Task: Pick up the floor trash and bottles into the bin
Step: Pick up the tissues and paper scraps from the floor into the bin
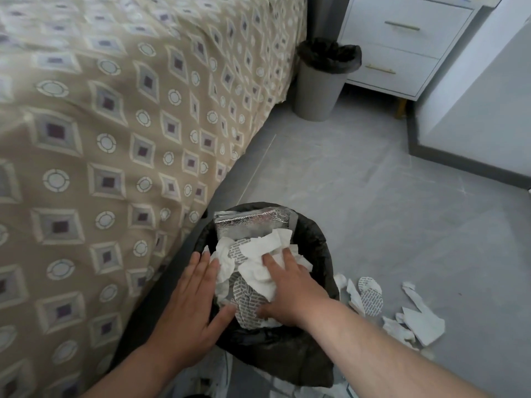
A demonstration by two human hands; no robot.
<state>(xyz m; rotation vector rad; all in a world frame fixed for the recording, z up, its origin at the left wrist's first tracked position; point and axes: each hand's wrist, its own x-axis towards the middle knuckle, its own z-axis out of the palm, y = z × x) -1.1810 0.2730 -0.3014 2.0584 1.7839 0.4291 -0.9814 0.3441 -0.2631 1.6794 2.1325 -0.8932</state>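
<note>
A bin lined with a black bag stands on the floor beside the bed. It is piled with crumpled white paper, printed paper scraps and a silver foil pouch that sticks up at the back. My left hand lies flat with straight fingers against the left side of the pile. My right hand presses down on top of the paper with spread fingers. More torn paper scraps lie on the grey floor to the right of the bin. No bottle is in view.
A bed with a beige patterned cover fills the left. A second grey bin with a black liner stands at the bed's far corner, next to a white drawer unit. A white wall with dark skirting runs on the right.
</note>
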